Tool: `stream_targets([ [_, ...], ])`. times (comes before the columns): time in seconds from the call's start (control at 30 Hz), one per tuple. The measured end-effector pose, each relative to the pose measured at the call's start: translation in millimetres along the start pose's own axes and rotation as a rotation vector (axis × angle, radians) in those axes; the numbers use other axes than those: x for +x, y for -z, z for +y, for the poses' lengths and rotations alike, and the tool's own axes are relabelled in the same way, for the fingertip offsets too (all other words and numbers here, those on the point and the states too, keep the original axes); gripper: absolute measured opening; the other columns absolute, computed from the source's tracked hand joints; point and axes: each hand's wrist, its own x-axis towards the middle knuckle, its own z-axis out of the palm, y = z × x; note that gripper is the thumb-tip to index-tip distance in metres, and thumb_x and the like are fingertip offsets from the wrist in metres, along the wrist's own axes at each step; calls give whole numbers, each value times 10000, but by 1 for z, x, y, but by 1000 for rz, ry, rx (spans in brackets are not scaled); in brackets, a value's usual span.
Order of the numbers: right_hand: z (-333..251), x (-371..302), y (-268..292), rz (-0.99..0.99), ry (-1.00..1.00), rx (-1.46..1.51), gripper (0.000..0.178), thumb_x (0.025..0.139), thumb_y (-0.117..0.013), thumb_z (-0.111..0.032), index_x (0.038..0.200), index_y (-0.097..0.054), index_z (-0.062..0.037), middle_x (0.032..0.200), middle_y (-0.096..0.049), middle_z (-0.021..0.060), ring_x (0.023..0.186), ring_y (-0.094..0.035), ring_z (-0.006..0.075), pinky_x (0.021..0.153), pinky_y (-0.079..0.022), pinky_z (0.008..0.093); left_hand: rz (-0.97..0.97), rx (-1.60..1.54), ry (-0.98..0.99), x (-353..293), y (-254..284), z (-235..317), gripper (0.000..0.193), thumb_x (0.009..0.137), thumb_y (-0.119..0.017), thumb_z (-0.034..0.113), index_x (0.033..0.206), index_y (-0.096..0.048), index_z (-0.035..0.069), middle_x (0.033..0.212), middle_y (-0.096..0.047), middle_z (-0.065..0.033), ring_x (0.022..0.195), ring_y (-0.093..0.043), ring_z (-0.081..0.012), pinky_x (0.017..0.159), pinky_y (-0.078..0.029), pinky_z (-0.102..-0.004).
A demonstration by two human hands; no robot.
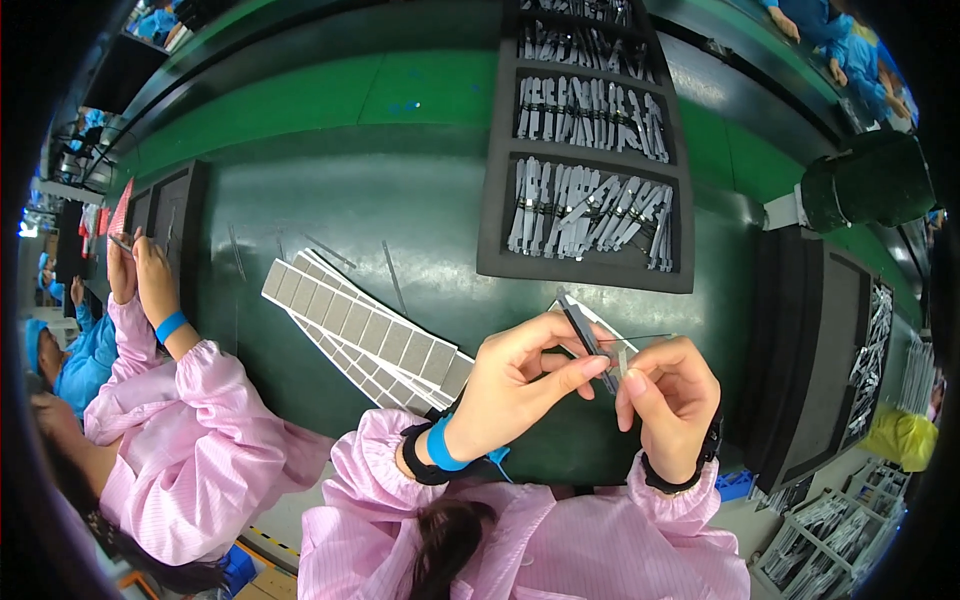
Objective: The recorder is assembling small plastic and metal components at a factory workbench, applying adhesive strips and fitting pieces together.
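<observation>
My left hand (525, 370) pinches a narrow dark grey strip-shaped part (578, 322) between thumb and fingers, holding it at a slant. Close beside it, my right hand (675, 400) has thumb and forefinger closed on a small pale strip (623, 362), whose kind I cannot make out. The two hands nearly meet at the part's lower end. Behind the fingers, partly covered, lies a white-edged piece (608, 325). To the left of my left hand, white sheets of grey rectangular pads (370, 335) overlap on the dark green table.
A black foam tray (585, 272) with rows of grey strip parts (590, 210) stands beyond my hands. Loose thin dark strips (395, 275) lie near the sheets. Dark trays (800, 350) stand at the right. A co-worker in pink (190, 440) works at the left.
</observation>
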Motion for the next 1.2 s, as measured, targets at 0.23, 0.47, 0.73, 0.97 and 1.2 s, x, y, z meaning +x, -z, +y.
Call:
stream_targets([
  [0.23,1,2,-1,-2,-7,0,58,829,-567,9,866,-525,21,726,-556,67,547,-528,94,517,-408,213,-7,109,12,0,0,4,216,901,-494,69,1067,-562,-51,1005,-575,-107,804,-588,-132,669,-509,-242],
  [0.47,1,2,1,30,-43,-88,49,812,-593,10,851,-564,20,652,-549,27,534,-499,64,531,-389,200,-15,126,-45,3,0,2,199,894,-489,38,1055,-555,-60,979,-572,-106,838,-584,-137,682,-512,-245],
  [0.73,1,3,0,31,-57,-164,44,801,-601,19,839,-582,11,588,-530,1,522,-481,46,542,-380,197,44,292,-77,-1,-3,1,176,864,-510,-10,1031,-531,-60,1039,-561,-129,793,-598,-163,697,-512,-265],
  [0.97,-1,0,0,60,-64,-176,72,782,-620,32,845,-583,28,631,-546,12,560,-467,44,563,-382,199,-1,402,-216,0,-3,0,182,846,-522,-32,1024,-531,-62,1018,-553,-154,770,-613,-183,676,-525,-260],
  [1.2,1,0,1,63,4,-209,89,766,-629,45,844,-586,36,685,-568,25,567,-444,52,568,-373,204,-17,528,-282,0,-3,3,179,827,-545,-35,1004,-554,-54,978,-559,-146,741,-631,-173,643,-517,-242],
])
